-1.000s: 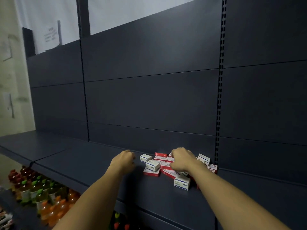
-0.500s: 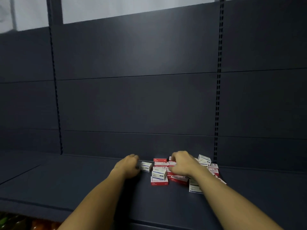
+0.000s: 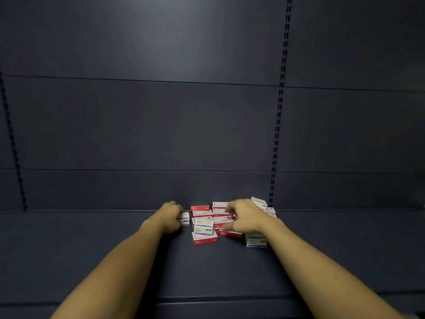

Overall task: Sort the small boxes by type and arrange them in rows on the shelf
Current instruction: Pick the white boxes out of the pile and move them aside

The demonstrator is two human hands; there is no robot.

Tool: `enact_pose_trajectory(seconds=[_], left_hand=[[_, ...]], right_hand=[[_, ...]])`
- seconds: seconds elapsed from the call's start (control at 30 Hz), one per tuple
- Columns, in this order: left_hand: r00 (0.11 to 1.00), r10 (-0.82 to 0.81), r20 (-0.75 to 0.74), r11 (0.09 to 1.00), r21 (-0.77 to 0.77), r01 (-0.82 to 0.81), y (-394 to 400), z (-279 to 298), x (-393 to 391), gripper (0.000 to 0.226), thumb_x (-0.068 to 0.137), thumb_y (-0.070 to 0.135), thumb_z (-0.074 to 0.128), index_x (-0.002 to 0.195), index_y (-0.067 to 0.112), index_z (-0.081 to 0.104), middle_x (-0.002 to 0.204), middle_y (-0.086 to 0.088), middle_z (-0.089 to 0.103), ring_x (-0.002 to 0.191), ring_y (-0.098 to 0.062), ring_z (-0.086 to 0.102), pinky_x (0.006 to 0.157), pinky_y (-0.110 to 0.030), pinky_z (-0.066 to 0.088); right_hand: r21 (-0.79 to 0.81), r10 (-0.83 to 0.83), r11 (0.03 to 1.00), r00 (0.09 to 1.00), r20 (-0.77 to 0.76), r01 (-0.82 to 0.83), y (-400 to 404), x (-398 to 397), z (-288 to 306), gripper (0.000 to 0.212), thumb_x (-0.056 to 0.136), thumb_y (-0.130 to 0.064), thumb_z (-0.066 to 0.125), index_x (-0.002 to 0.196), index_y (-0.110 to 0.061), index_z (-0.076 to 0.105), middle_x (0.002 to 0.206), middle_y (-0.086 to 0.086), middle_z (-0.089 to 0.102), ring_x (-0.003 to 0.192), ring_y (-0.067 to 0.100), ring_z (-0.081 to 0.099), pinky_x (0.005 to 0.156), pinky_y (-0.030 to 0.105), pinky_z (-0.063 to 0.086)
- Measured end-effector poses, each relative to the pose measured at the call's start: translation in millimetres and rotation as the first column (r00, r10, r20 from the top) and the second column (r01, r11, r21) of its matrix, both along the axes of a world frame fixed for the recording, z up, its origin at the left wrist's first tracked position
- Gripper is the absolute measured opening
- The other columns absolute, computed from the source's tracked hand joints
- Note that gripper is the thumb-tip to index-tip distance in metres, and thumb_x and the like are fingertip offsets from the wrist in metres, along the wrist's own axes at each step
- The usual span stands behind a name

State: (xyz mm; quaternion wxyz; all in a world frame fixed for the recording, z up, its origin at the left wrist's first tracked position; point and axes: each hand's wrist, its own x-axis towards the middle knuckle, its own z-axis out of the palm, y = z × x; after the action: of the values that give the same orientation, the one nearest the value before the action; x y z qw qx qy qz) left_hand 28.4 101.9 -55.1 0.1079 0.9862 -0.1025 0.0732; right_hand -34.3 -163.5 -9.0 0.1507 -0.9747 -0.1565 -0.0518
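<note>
both our hands reach to the back of the dark shelf [image 3: 92, 254]. our right hand [image 3: 247, 218] lies spread, fingers loose, over the pile of small boxes [image 3: 215, 221] at 12 o'clock. at its 9 o'clock our left hand [image 3: 169, 218] curls round a white box [image 3: 184, 219]. a white box with blue print [image 3: 203, 226] sits atop a red box [image 3: 204, 238].

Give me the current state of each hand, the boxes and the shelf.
left hand: gripping a white box at the pile's left edge
right hand: fingers spread, resting on the pile
small boxes: red and white mixed, heaped, unsorted
shelf: no rows formed yet
</note>
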Motion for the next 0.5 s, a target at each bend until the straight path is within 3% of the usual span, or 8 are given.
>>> enact_pose_trajectory(seconds=[0.17,0.33,0.5], left_hand=[[0.993,0.022,0.113,0.998,-0.066,-0.014,17,6,-9,0.044,0.082,0.048,0.074,0.113,0.018,0.063,0.112,0.000,0.052,0.104,-0.018,0.053,0.091,-0.031,0.047],[0.981,0.013,0.196,0.997,-0.078,0.002,37,20,-25,0.042,0.083,0.040,0.076,0.117,0.020,0.063,0.114,0.001,0.051,0.112,-0.018,0.052,0.091,-0.029,0.047],[0.988,0.041,0.147,0.999,-0.020,-0.039,62,26,-37,0.039,0.080,0.030,0.076,0.115,0.019,0.062,0.113,0.004,0.048,0.109,-0.017,0.052,0.090,-0.030,0.049]], right_hand=[[-0.064,-0.001,0.998,1.000,0.021,0.002,29,2,-5,0.077,0.069,-0.055,0.082,0.132,-0.020,0.056,0.132,0.004,0.058,0.119,0.025,0.056,0.100,0.038,0.048],[-0.087,-0.001,0.996,1.000,-0.012,0.000,53,6,-7,0.080,0.067,-0.053,0.083,0.133,-0.018,0.056,0.132,0.005,0.057,0.118,0.027,0.057,0.098,0.039,0.050],[-0.131,-0.030,0.991,0.998,-0.051,0.023,67,11,-6,0.042,0.069,-0.042,0.083,0.096,-0.013,0.069,0.103,0.008,0.064,0.087,0.025,0.066,0.082,0.042,0.058]])
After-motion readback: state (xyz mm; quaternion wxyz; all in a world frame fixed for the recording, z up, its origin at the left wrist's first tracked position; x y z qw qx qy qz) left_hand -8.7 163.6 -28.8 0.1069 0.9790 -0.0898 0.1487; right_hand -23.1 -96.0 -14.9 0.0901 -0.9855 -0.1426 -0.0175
